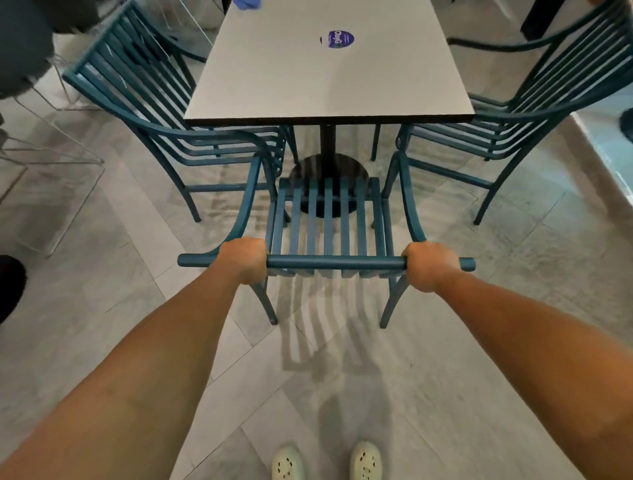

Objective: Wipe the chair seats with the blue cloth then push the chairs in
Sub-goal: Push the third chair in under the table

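Observation:
A teal slatted metal chair (327, 219) stands in front of me, facing the grey table (329, 78), with its seat short of the table's near edge. My left hand (245, 260) and my right hand (431, 265) both grip the chair's top back rail (335, 263), one near each end. The blue cloth (247, 4) lies on the far end of the tabletop, cut off by the frame's top edge.
Two more teal chairs flank the table, one on the left (164, 113) and one on the right (524, 113). The table's black pedestal base (327, 171) sits under it. A round purple sticker (339, 39) is on the tabletop. Wire-frame stools (44, 113) stand far left.

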